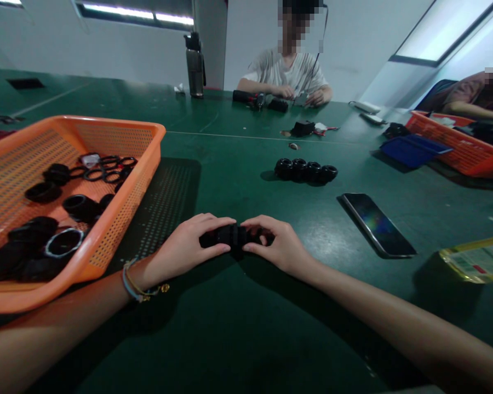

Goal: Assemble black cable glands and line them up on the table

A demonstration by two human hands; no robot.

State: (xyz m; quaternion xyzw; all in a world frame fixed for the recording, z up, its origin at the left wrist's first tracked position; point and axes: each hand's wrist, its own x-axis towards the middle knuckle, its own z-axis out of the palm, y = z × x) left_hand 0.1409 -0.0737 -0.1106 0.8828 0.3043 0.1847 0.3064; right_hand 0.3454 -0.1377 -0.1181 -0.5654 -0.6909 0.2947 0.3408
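Between my two hands, low over the green table (246,306), is a black cylindrical fitting (235,235) that looks ribbed at its middle. My left hand (195,241) grips its left end, thumb below and fingers above. The right end sits in the curled fingers of my right hand (277,241). Both palms hide parts of the fitting, so I cannot tell whether it is one piece or two joined. Farther off, several black round fittings (306,171) stand in a close row on the table.
At my left, an orange basket (148,158) holds black fittings and rings. A phone (376,224) and a yellow-edged package (479,260) lie at right. Beyond are a blue tray (413,150), another orange basket (447,145), a bottle (195,65) and two people.
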